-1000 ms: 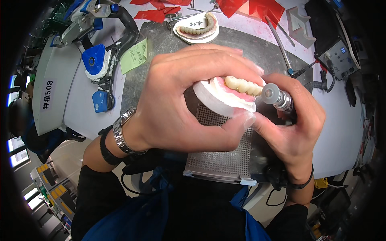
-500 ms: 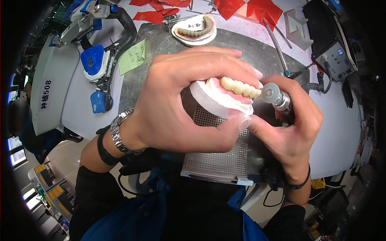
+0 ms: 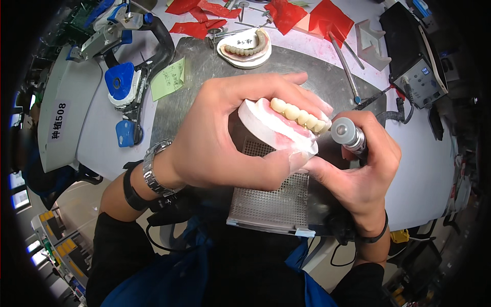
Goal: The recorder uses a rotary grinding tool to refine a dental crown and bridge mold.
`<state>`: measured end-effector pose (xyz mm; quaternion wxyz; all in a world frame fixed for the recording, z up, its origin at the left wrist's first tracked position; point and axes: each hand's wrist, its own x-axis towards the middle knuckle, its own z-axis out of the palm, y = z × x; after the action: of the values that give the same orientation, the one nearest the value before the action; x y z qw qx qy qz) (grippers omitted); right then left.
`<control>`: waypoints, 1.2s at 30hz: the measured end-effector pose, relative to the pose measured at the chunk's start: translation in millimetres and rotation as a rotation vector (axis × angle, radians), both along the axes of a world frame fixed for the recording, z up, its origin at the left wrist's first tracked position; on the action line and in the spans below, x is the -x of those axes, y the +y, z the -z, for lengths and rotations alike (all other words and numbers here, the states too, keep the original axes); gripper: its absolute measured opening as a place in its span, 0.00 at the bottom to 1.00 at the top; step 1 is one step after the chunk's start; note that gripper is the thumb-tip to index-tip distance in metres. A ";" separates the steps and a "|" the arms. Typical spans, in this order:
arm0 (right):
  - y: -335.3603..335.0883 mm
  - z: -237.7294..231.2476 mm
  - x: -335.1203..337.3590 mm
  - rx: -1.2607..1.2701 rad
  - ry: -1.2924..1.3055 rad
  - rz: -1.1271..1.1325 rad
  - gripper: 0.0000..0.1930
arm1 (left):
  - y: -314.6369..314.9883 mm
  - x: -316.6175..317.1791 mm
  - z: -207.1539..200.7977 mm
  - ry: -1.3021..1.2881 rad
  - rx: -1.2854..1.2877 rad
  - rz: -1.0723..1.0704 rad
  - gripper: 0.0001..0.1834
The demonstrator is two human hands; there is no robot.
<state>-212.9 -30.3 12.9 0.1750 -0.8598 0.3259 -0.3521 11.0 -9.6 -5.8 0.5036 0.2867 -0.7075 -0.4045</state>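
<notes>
A white plaster dental model point(image 3: 259, 127), with pink gum material and a row of cream-coloured teeth point(image 3: 298, 114) along its upper side, is gripped in my left hand point(image 3: 220, 138). The fingers arch over its far side and the thumb presses its near edge. My right hand point(image 3: 365, 163) is closed around a rotary handpiece point(image 3: 351, 136), its round, pale grey end facing up beside the right end of the tooth row. The right thumb reaches to the model's near edge by the left thumb. Whatever tip the handpiece has is hidden.
Beneath my hands is a perforated metal grille point(image 3: 268, 207) set in a grey metal plate point(image 3: 199, 66). A second dental model point(image 3: 247, 59) sits at the far side. An articulator point(image 3: 120, 82) and green note point(image 3: 168, 80) lie left; red wax sheets point(image 3: 330, 20) and a control box point(image 3: 422, 74) lie far right.
The model has tilted slightly in my left hand and shifted a little left, showing more of the tooth row. My right hand and the handpiece have moved slightly left and down.
</notes>
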 end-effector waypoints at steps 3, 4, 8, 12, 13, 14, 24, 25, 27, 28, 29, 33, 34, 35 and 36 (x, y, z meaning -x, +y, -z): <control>3.3 -1.9 -0.6 -0.086 -0.001 0.054 0.30 | -0.4 0.2 1.3 0.066 -0.074 0.047 0.21; 4.3 -2.3 -1.0 -0.097 0.018 0.054 0.31 | -0.5 -0.2 1.6 0.053 -0.081 0.043 0.21; 5.0 -3.4 -2.0 -0.102 0.027 0.069 0.31 | -1.6 -0.5 3.4 0.067 -0.092 0.072 0.21; 4.7 -2.9 -2.8 -0.094 0.039 0.062 0.31 | -2.1 -2.5 3.8 0.058 -0.075 0.095 0.21; 4.5 -2.6 -2.9 -0.083 0.036 0.050 0.31 | -2.1 -2.6 3.8 0.046 -0.085 0.094 0.21; 4.2 -2.4 -3.1 -0.092 0.037 0.065 0.31 | -1.6 -1.9 4.1 0.053 -0.084 0.087 0.21; 5.4 -3.4 -3.2 -0.102 0.044 0.068 0.32 | -1.2 -0.8 4.2 0.074 -0.091 0.091 0.21; 5.3 -3.7 -3.1 -0.080 0.048 0.061 0.32 | -1.0 -0.2 4.2 0.077 -0.093 0.093 0.21; 4.4 -3.7 -3.2 -0.092 0.040 0.046 0.31 | -0.3 1.0 4.0 0.107 -0.093 0.076 0.20; 3.9 -3.7 -3.2 -0.091 0.025 0.004 0.31 | -0.2 1.2 3.8 0.097 -0.100 0.061 0.20; 4.0 -3.9 -3.1 -0.090 0.024 0.013 0.31 | -0.5 0.8 3.6 0.091 -0.096 0.070 0.20; 4.4 -4.0 -3.1 -0.096 0.037 0.043 0.31 | -0.5 0.8 3.3 0.107 -0.092 0.085 0.19; 4.1 -3.8 -3.3 -0.091 0.026 0.000 0.32 | -0.5 0.8 3.3 0.089 -0.096 0.074 0.19; 4.4 -3.9 -3.3 -0.091 0.025 0.010 0.32 | -0.5 0.7 3.3 0.087 -0.097 0.076 0.19; 5.0 -4.0 -3.2 -0.103 0.026 0.040 0.31 | -0.4 0.8 3.3 0.103 -0.095 0.088 0.19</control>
<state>-209.8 -25.3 17.0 0.2075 -0.8474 0.3631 -0.3272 10.2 -10.0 -9.1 0.5070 0.2578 -0.6724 -0.4737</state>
